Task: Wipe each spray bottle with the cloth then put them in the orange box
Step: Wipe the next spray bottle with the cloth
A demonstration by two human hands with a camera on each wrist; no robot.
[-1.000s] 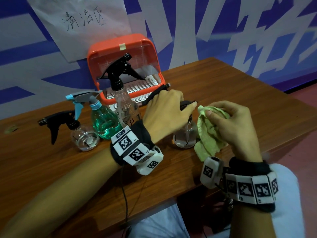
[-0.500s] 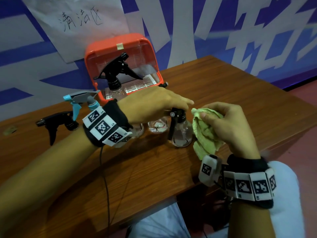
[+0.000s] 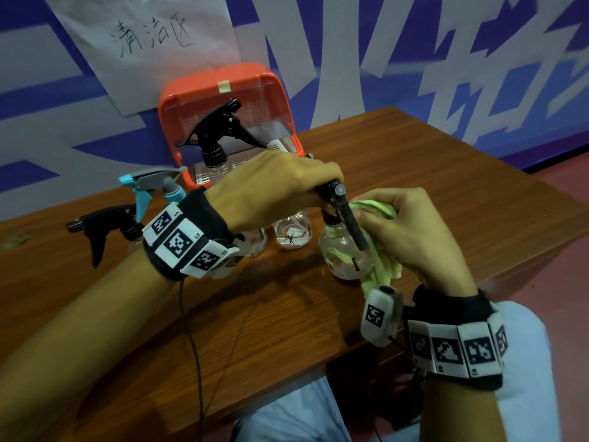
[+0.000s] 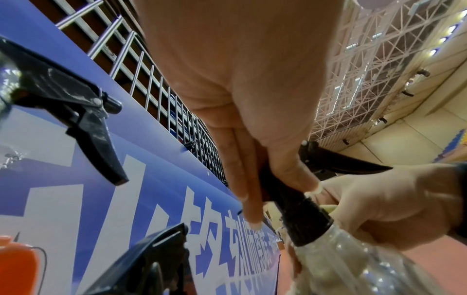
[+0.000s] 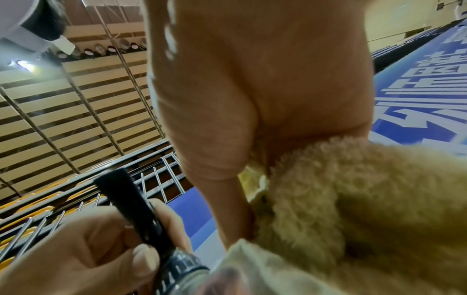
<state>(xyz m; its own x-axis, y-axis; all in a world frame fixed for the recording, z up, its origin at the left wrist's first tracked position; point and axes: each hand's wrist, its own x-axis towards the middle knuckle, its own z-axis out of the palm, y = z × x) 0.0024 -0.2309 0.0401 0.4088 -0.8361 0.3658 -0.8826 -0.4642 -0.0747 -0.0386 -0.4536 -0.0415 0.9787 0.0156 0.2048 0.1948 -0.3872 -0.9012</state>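
Note:
A small round clear spray bottle [image 3: 341, 253] with a black head stands near the table's front edge, its trigger pointing toward me. My left hand [image 3: 328, 193] grips the black head from above; the left wrist view shows its fingers [image 4: 290, 179] curled round the neck above the collar. My right hand [image 3: 369, 218] holds a crumpled green cloth [image 3: 382, 263] against the bottle's right side. In the right wrist view the fluffy cloth [image 5: 353, 199] fills the palm beside the black spray head [image 5: 141, 209]. The orange box [image 3: 223, 90] stands at the back against the wall, its lid up.
On the wooden table [image 3: 414, 161], a tall bottle with a black trigger [image 3: 220, 138] stands in front of the box. A blue-and-grey trigger bottle [image 3: 153, 183] and a black-trigger bottle [image 3: 102, 224] stand at the left. Another small clear bottle [image 3: 291, 237] stands behind my left hand.
My left wrist has risen and the hand now grips the bottle's head from above, with the trigger turned toward me. The right hand has brought the cloth against the bottle.

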